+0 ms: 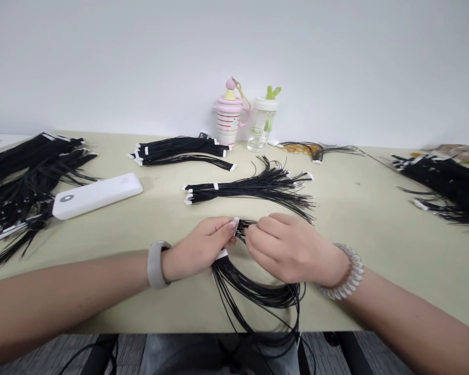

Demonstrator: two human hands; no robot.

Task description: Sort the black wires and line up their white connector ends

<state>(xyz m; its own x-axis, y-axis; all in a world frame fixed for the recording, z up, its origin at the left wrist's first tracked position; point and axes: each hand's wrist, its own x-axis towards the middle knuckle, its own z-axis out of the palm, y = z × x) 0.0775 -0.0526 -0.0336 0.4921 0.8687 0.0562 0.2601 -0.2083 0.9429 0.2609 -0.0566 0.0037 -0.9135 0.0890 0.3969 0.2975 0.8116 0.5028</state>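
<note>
A bundle of thin black wires (254,294) lies just in front of the fanned wire bundle (254,190), pinched near its white-tagged ends by the pressed-together fingers of the left hand (199,247) and right hand (293,250). Its long loops droop over the worktop (347,208) edge, where they could snag or tangle; a loosened pinch could drop strands.

From my remote view, a plain, pale grey-white wall (234,52) fills the whole upper half of the scene, smooth and unmarked, meeting the far edge of a long table (347,219) with a pale khaki-beige top. The table stretches past both sides of my view. Below its near edge I can make out a grey striped floor (128,354). Soft, even indoor light falls across everything, leaving only faint shadows on the tabletop.
</note>
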